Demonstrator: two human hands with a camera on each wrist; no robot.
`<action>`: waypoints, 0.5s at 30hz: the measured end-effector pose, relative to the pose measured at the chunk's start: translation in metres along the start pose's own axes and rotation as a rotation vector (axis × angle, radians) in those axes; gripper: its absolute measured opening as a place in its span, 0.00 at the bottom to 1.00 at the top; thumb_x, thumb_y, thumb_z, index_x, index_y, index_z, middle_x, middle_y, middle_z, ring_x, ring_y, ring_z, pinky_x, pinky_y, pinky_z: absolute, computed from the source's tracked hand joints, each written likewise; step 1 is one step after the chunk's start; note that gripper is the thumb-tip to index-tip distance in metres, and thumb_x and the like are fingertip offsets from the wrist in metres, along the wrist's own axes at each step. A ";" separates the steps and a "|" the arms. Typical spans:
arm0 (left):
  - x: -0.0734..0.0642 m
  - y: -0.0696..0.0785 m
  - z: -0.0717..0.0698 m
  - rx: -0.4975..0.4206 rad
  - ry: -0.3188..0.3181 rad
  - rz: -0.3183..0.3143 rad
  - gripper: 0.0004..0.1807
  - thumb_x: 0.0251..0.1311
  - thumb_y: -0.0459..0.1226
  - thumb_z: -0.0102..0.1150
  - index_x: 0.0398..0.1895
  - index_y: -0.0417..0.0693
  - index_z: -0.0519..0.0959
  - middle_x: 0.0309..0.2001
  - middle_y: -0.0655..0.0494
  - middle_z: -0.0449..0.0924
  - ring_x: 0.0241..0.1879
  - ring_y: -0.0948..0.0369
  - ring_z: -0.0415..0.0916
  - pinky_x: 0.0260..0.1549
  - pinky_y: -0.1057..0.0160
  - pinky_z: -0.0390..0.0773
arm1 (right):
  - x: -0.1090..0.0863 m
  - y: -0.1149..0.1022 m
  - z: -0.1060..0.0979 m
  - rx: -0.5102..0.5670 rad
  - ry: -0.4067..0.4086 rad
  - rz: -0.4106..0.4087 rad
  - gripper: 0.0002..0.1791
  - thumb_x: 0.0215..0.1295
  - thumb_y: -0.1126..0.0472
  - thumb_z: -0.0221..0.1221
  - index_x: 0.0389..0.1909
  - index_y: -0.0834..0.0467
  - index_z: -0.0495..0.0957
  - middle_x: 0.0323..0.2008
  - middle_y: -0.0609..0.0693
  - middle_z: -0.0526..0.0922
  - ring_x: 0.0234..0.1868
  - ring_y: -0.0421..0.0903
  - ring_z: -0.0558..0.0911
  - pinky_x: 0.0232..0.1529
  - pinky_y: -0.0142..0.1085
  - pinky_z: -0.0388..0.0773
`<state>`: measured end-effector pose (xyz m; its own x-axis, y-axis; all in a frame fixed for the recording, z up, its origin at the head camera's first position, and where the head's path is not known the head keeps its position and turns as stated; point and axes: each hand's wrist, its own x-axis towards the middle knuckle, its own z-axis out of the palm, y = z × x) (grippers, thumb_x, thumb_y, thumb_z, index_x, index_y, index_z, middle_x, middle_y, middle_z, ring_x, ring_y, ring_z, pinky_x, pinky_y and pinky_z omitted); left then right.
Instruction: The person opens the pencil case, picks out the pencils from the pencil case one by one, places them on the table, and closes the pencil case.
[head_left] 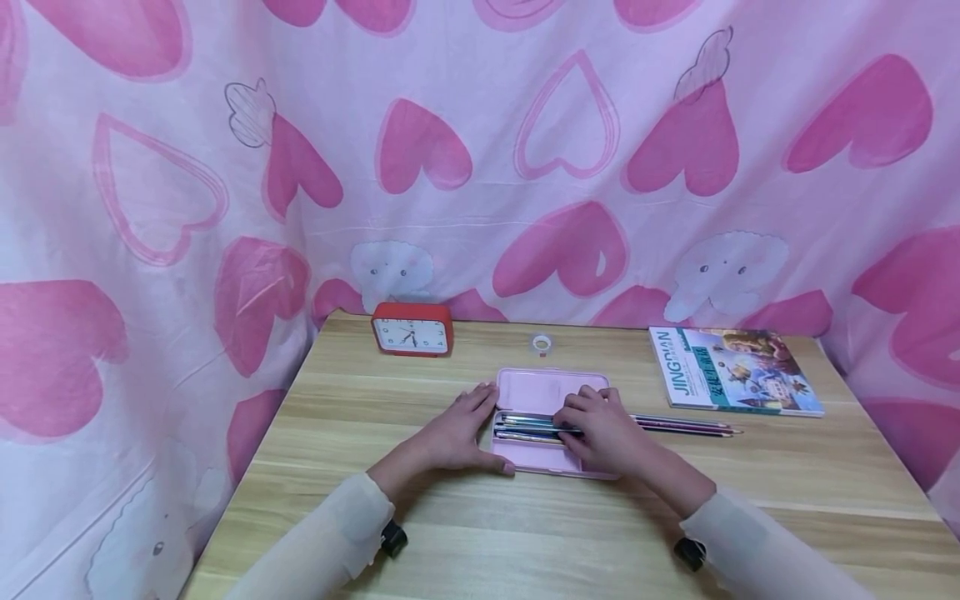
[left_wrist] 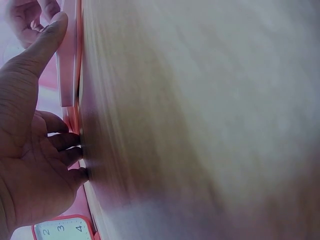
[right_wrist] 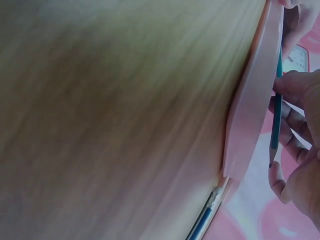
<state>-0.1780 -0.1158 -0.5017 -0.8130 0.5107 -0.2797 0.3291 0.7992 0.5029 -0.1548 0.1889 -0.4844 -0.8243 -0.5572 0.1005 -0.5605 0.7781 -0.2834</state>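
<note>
A pink pencil case (head_left: 536, 457) lies on the table with its lid (head_left: 532, 387) folded back. Several pencils (head_left: 521, 423) lie in its left part. My left hand (head_left: 459, 429) is spread at the case's left end, its straight thumb touching the front corner and its fingertips beside the lid. Over the case, my right hand (head_left: 602, 432) pinches a dark green pencil (right_wrist: 277, 120) between thumb and fingers, with the sharpened tip toward the palm side in the right wrist view. More pencils (head_left: 686, 426) lie on the table just right of the case, partly hidden behind that hand.
A red alarm clock (head_left: 412, 330) stands at the back left. Behind the case sits a small roll of tape (head_left: 541, 343). At the back right lies a magazine (head_left: 738, 371). A pink heart-patterned curtain (head_left: 480, 217) hangs behind the wooden table (head_left: 562, 542).
</note>
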 end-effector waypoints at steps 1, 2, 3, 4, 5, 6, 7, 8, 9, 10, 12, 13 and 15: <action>0.000 0.000 0.000 0.003 0.001 0.003 0.76 0.50 0.79 0.72 0.93 0.59 0.44 0.94 0.59 0.39 0.93 0.51 0.37 0.90 0.40 0.50 | 0.001 0.000 0.001 -0.008 0.002 -0.003 0.11 0.72 0.54 0.74 0.52 0.43 0.90 0.48 0.40 0.88 0.51 0.43 0.76 0.65 0.62 0.74; 0.000 0.000 0.000 0.005 0.000 0.005 0.76 0.50 0.79 0.72 0.93 0.59 0.44 0.94 0.59 0.39 0.93 0.51 0.37 0.90 0.41 0.49 | 0.001 0.000 0.002 -0.015 0.003 -0.004 0.10 0.72 0.54 0.74 0.51 0.43 0.90 0.48 0.40 0.87 0.51 0.43 0.76 0.65 0.61 0.74; 0.000 0.000 0.000 0.007 0.000 0.006 0.76 0.50 0.79 0.72 0.93 0.59 0.44 0.94 0.59 0.39 0.93 0.51 0.36 0.90 0.41 0.49 | 0.002 0.000 0.003 -0.021 0.006 -0.004 0.10 0.72 0.53 0.74 0.51 0.43 0.90 0.48 0.40 0.87 0.51 0.43 0.76 0.64 0.61 0.74; -0.001 0.001 -0.001 0.009 -0.001 0.007 0.76 0.50 0.79 0.72 0.93 0.59 0.44 0.94 0.59 0.39 0.93 0.51 0.36 0.90 0.41 0.48 | 0.002 0.000 0.004 -0.029 0.008 -0.004 0.10 0.72 0.53 0.74 0.51 0.43 0.90 0.48 0.40 0.87 0.51 0.43 0.76 0.64 0.61 0.75; -0.001 0.001 -0.001 0.011 -0.001 0.007 0.76 0.50 0.79 0.72 0.93 0.59 0.44 0.94 0.59 0.39 0.93 0.51 0.36 0.90 0.42 0.48 | 0.002 0.000 0.004 -0.032 0.009 -0.001 0.10 0.72 0.53 0.74 0.51 0.43 0.90 0.48 0.40 0.86 0.51 0.43 0.76 0.64 0.61 0.75; -0.001 0.001 0.000 0.011 -0.002 0.007 0.76 0.50 0.79 0.72 0.93 0.59 0.44 0.94 0.59 0.39 0.93 0.51 0.36 0.90 0.42 0.48 | 0.002 0.000 0.004 -0.035 0.011 0.000 0.09 0.72 0.52 0.74 0.51 0.43 0.90 0.48 0.40 0.86 0.51 0.43 0.76 0.64 0.61 0.75; -0.001 0.001 -0.001 0.012 -0.002 0.006 0.76 0.50 0.79 0.72 0.93 0.59 0.44 0.94 0.59 0.39 0.93 0.51 0.36 0.90 0.42 0.48 | 0.002 0.000 0.004 -0.037 0.013 -0.001 0.09 0.72 0.53 0.74 0.50 0.43 0.90 0.47 0.40 0.86 0.51 0.44 0.76 0.64 0.61 0.75; -0.001 0.001 -0.001 0.013 -0.003 0.007 0.76 0.50 0.79 0.72 0.93 0.59 0.44 0.94 0.59 0.39 0.93 0.51 0.36 0.90 0.42 0.48 | 0.002 0.000 0.003 -0.032 0.013 0.002 0.09 0.72 0.53 0.74 0.50 0.43 0.90 0.47 0.40 0.85 0.51 0.44 0.76 0.65 0.61 0.75; -0.001 0.001 -0.001 0.012 -0.003 0.006 0.76 0.49 0.79 0.72 0.93 0.59 0.44 0.94 0.59 0.39 0.93 0.51 0.36 0.90 0.42 0.48 | 0.002 0.000 0.003 -0.028 0.014 0.004 0.09 0.72 0.53 0.74 0.50 0.43 0.90 0.47 0.40 0.85 0.51 0.44 0.76 0.65 0.61 0.75; -0.001 0.001 -0.001 0.011 -0.003 0.006 0.76 0.49 0.79 0.72 0.93 0.59 0.44 0.94 0.59 0.39 0.93 0.51 0.36 0.90 0.42 0.48 | 0.002 0.000 0.002 -0.023 0.016 0.008 0.09 0.72 0.53 0.74 0.50 0.43 0.90 0.47 0.40 0.85 0.51 0.44 0.76 0.65 0.62 0.74; -0.001 0.000 -0.001 0.005 -0.002 0.004 0.76 0.50 0.79 0.72 0.93 0.59 0.44 0.94 0.59 0.39 0.93 0.51 0.37 0.90 0.41 0.48 | 0.002 -0.001 0.001 -0.013 0.019 0.012 0.09 0.72 0.53 0.74 0.50 0.43 0.91 0.47 0.40 0.85 0.52 0.44 0.76 0.66 0.63 0.74; -0.001 0.001 -0.001 0.002 -0.002 0.003 0.76 0.49 0.79 0.72 0.93 0.59 0.44 0.94 0.59 0.39 0.93 0.51 0.37 0.90 0.41 0.48 | 0.002 -0.001 0.000 -0.007 0.021 0.015 0.09 0.72 0.53 0.75 0.50 0.43 0.91 0.47 0.40 0.86 0.52 0.44 0.76 0.67 0.63 0.74; -0.001 0.000 -0.001 -0.006 -0.001 0.000 0.76 0.49 0.79 0.73 0.93 0.59 0.44 0.94 0.59 0.39 0.93 0.50 0.37 0.90 0.41 0.49 | 0.002 0.000 -0.002 0.001 0.024 0.023 0.09 0.72 0.52 0.75 0.50 0.43 0.91 0.48 0.39 0.86 0.53 0.44 0.77 0.68 0.62 0.74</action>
<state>-0.1776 -0.1161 -0.5010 -0.8127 0.5107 -0.2806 0.3259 0.7975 0.5077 -0.1562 0.1883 -0.4818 -0.8384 -0.5323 0.1171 -0.5417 0.7903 -0.2864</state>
